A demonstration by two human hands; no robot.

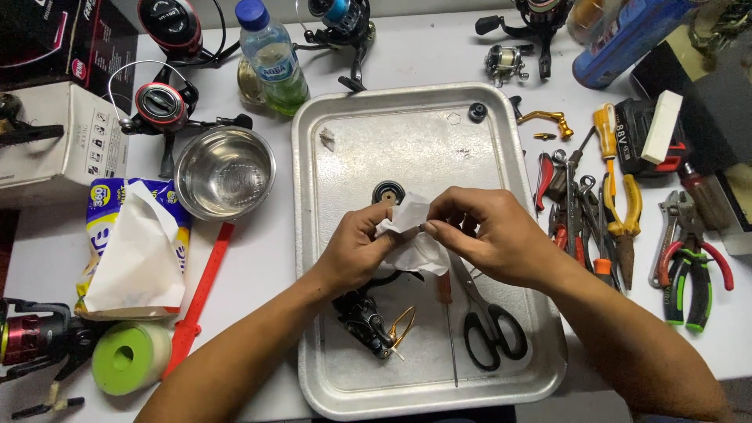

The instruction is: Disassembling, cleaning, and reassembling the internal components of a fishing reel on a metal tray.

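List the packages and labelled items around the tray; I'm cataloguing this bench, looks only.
Tissue pack: left of tray, soft yellow-blue bag, white tissue sticking out.
Water bottle: behind tray, clear, blue cap, blue-white label.
White box: far left, black pictograms.
Dark box: top left, black-red.
Both hands hold white tissue over the metal tray.

Steel bowl point(225, 171), scissors point(489, 321), pliers point(689, 270)

whatever the white tissue point(411, 235) wraps, hidden between the hands
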